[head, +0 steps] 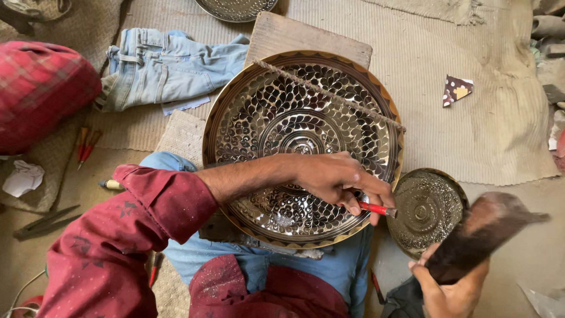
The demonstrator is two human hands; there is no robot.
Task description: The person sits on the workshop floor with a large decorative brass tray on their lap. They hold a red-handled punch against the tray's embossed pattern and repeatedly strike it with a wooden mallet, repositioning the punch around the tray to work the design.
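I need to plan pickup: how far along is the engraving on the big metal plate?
The large round brass plate looks patterned across nearly its whole face. In hand: the left hand sets a red-handled chisel at the lower right rim; the right hand holds a dark wooden mallet. What remains cannot be told.

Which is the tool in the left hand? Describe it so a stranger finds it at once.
Start at the big engraved brass plate in the person's lap. At its lower right rim the left hand pinches a thin red-handled chisel, tip near the small plate. Unlike the red tools on the floor, it is held.
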